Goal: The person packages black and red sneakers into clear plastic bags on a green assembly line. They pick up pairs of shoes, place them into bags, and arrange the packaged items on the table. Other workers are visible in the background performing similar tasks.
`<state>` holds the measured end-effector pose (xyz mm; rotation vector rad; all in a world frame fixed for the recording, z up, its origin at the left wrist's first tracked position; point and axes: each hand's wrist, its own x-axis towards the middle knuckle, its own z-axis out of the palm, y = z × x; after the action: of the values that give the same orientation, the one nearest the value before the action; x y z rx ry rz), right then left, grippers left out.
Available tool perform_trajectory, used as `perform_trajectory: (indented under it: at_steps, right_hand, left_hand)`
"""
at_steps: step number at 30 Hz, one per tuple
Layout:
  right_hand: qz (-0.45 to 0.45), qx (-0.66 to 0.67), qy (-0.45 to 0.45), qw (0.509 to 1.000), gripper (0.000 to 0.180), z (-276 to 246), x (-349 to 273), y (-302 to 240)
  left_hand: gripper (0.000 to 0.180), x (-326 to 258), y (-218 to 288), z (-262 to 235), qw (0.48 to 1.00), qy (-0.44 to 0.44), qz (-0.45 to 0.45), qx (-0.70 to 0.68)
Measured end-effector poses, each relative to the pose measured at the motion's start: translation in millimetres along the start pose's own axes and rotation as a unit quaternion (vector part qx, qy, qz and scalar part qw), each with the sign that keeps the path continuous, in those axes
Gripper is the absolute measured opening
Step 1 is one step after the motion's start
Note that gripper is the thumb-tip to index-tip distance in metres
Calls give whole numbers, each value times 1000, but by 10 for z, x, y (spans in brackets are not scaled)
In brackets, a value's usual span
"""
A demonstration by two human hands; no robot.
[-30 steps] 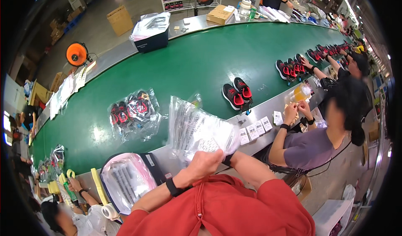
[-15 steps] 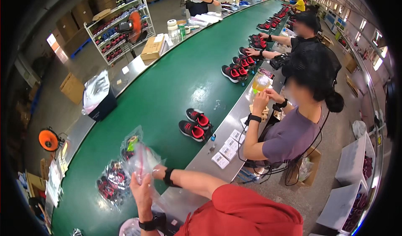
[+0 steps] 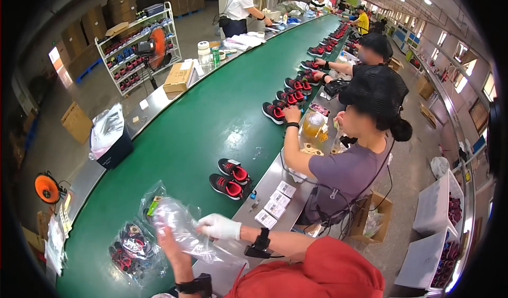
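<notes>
Long and green, a conveyor belt runs across the factory floor, its near side edged by a metal ledge that seems meant to keep small supplies within reach without riding along the belt. Low over the belt's near end, in front of the wearer, a clear plastic bag is held up between two hands. On its left side the bare left hand stands upright against the film; blur hides whether its fingers pinch or merely support it. The right hand, in a white glove, comes from the other side with fingers drawn together, apparently pinching the film, probably so the limp plastic stays stretched. Whether the bag contains anything cannot be told through the glare, though a bright green tag shows at its far end. Just left, bagged sneakers lie on the belt, perhaps laid aside to free the hands. Farther right, an unbagged pair of black-and-red sneakers sits side by side near the ledge, where white printed cards lie in a row, likely spread for easy picking. Beyond, a co-worker has one hand on more shoes.
</notes>
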<state>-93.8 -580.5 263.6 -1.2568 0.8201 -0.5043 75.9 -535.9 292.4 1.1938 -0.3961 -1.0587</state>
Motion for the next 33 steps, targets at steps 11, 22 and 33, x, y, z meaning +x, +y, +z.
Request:
perform_trajectory:
  at_steps: [11, 22, 33]
  right_hand:
    - [-353, -423, 191, 812, 17, 184, -383, -399]
    - [-176, -501, 19, 847, 16, -90, -108, 93]
    - [-250, -148, 76, 954, 24, 45, -424, -426]
  left_hand:
    - [25, -214, 19, 1, 982, 0, 180, 63]
    - [11, -1059, 125, 49, 827, -319, 163, 433]
    - [11, -130, 555, -200, 896, 21, 272, 349]
